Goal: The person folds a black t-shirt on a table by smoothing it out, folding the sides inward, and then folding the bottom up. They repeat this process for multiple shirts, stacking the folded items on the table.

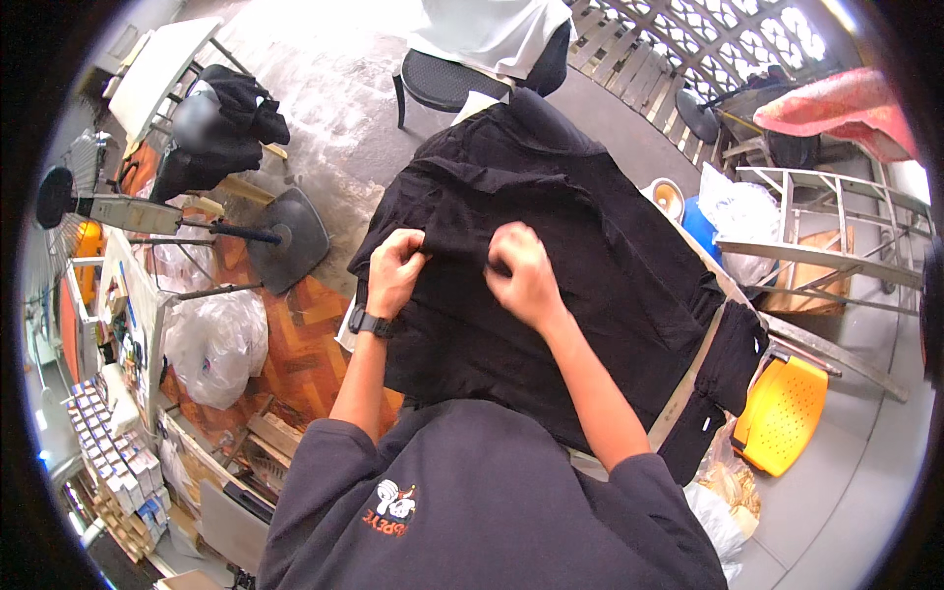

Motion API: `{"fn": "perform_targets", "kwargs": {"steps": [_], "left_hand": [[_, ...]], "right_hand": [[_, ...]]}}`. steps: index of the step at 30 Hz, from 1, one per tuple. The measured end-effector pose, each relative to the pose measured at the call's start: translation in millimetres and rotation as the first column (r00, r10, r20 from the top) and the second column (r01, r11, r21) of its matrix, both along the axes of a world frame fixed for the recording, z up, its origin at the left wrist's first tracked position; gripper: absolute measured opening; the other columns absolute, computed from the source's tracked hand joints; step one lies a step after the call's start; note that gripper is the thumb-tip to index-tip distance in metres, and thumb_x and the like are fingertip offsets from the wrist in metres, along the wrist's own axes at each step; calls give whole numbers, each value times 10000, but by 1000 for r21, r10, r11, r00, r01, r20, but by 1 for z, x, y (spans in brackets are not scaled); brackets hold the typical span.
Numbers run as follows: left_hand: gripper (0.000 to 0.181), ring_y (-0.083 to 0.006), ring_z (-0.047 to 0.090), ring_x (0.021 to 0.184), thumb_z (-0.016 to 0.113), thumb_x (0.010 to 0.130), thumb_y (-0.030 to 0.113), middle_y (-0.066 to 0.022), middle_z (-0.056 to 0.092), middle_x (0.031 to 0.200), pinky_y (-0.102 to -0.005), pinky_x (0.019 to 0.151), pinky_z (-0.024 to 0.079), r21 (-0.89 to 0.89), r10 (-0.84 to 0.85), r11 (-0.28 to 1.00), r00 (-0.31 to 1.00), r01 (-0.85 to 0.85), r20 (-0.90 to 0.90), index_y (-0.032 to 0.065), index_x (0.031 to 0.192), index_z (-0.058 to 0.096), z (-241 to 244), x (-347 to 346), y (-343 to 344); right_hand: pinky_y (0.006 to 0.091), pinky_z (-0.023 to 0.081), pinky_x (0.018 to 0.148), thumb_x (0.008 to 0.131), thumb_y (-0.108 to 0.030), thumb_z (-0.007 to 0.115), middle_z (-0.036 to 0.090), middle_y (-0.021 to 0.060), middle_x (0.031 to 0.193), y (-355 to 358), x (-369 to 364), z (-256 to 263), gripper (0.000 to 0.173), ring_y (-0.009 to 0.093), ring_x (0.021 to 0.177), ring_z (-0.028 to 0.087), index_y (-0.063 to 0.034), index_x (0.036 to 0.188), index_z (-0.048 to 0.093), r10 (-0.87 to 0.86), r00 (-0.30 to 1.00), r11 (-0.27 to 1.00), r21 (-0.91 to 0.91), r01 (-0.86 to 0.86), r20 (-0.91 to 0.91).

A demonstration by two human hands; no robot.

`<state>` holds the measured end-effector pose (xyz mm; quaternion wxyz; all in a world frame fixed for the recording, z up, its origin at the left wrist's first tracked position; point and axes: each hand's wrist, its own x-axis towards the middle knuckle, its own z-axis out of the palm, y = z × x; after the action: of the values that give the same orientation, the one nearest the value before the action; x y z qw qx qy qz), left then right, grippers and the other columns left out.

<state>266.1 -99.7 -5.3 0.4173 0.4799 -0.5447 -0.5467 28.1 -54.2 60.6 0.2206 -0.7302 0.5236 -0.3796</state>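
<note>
A large black fabric garment (560, 310) lies spread and wrinkled over the table before me. My left hand (398, 269), with a dark watch on the wrist, pinches a fold of it between thumb and fingers on the left side. To the right of that, my right hand (522, 273) is over the same cloth with its fingers curled. Motion blurs its fingertips, and whether they hold any fabric cannot be told. Folded black garments (726, 361) with small white tags rest along the table's right edge.
Beyond the table stands a black chair (450, 80) draped with white cloth (490, 33). A pedestal fan (136, 210) and plastic bags (217, 343) are on the left. A metal ladder (826, 254) and yellow plastic seat (785, 417) are on the right. Another person (214, 133) is at the upper left.
</note>
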Motion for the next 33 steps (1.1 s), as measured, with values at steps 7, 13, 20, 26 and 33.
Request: {"fn": "perform_targets", "kwargs": {"steps": [7,13,20,26,33], "left_hand": [[174,-56,557,771,548,907,16,18,684,963,-197,704,431,321,64,944,997,-74,42,21,988,702,19,24,8],[130,-148,681,849,720,873,33,-66,702,920,-272,775,542,-178,145,979,952,-99,269,1,993,683,21,-15,-14],[173,-206,684,862,698,872,76,-97,673,948,-322,763,549,-360,394,893,858,-271,329,22,1036,679,38,-23,-27],[393,-340,659,815,750,856,406,-139,655,849,-452,722,530,-290,226,957,668,-16,709,28,905,658,26,-22,-21],[267,-372,702,833,686,880,328,-156,719,870,-483,725,554,-282,215,959,550,39,807,66,833,713,28,-47,-62]], "right_hand": [[394,500,834,865,-244,748,663,126,953,96,7,-6,218,290,919,655,-35,867,686,-145,977,937,339,84,158],[309,491,537,989,-317,625,695,73,677,68,11,-51,377,130,532,639,14,824,696,-553,809,609,759,229,199],[242,375,393,1002,-409,611,649,36,656,60,23,-41,432,85,437,539,-33,793,655,-790,499,456,886,87,357],[228,345,377,983,-426,646,614,21,620,47,22,-55,447,78,426,505,-66,722,603,-755,568,483,864,144,328],[263,269,375,979,-314,628,536,-3,560,36,24,-49,358,71,394,396,-80,712,581,-869,429,361,908,213,245]]}}
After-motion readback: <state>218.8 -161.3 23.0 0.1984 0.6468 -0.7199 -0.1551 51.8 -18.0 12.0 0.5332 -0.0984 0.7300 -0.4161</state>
